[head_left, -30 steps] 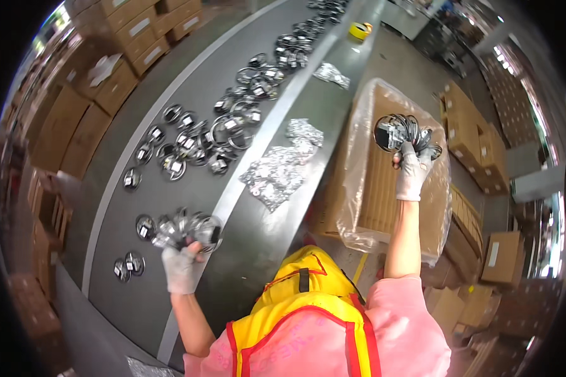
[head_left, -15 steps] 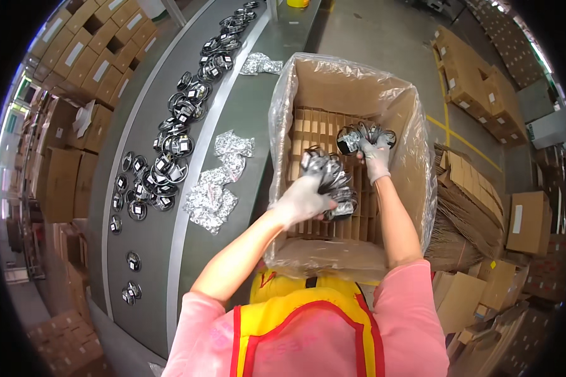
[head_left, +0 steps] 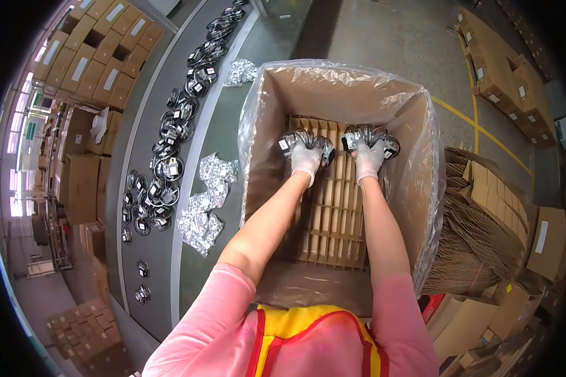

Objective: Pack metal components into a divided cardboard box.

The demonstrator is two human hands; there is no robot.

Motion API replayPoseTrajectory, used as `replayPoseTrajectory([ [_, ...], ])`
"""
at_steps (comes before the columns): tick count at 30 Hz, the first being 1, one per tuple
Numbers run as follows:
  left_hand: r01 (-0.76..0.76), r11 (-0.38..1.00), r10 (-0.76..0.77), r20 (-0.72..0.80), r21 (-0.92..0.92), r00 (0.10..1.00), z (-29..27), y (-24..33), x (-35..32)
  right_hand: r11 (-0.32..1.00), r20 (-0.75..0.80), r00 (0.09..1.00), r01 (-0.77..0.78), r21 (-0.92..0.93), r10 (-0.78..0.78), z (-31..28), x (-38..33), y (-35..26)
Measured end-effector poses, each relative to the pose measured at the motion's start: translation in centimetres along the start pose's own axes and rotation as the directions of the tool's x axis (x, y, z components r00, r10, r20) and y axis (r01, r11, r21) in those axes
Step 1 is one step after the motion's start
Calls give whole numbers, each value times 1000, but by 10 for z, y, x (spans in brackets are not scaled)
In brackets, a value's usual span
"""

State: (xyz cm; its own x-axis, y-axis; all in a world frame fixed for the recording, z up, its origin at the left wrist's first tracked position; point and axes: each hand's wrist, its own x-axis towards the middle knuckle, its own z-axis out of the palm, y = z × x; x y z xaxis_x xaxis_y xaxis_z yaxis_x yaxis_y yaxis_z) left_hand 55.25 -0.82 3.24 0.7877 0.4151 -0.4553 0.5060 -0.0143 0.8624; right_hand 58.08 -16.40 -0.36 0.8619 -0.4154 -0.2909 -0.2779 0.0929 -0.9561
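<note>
Bagged round metal parts (head_left: 294, 139) fill the left hand (head_left: 306, 159), its grip closed on them. Right hand (head_left: 368, 160) clutches another bunch (head_left: 371, 135), both over the divider grid (head_left: 333, 213) inside the lined carton (head_left: 339, 85), bench (head_left: 217, 135) at nine o'clock.

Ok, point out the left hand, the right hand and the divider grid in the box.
left hand (head_left: 306, 158), head view, back of the glove.
right hand (head_left: 368, 158), head view, back of the glove.
divider grid (head_left: 332, 217), head view, bare cells between the forearms.

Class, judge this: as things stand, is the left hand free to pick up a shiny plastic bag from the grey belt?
Probably not: the left hand is deep inside the lined cardboard box, its grip full of bagged parts, while the plastic bags lie outside the box wall.
</note>
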Motion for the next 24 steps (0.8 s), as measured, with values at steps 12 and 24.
replayPoseTrajectory([
  [12, 122, 956, -130, -12, -265, 991, 15, -33, 74, 997, -42, 999, -28, -79, 25, -15, 28, 38],
  [24, 68, 961, -110, -146, -268, 983, 22, -42, 83, 947, -107, 982, 119, -299, -157, -52, 69, 50],
])
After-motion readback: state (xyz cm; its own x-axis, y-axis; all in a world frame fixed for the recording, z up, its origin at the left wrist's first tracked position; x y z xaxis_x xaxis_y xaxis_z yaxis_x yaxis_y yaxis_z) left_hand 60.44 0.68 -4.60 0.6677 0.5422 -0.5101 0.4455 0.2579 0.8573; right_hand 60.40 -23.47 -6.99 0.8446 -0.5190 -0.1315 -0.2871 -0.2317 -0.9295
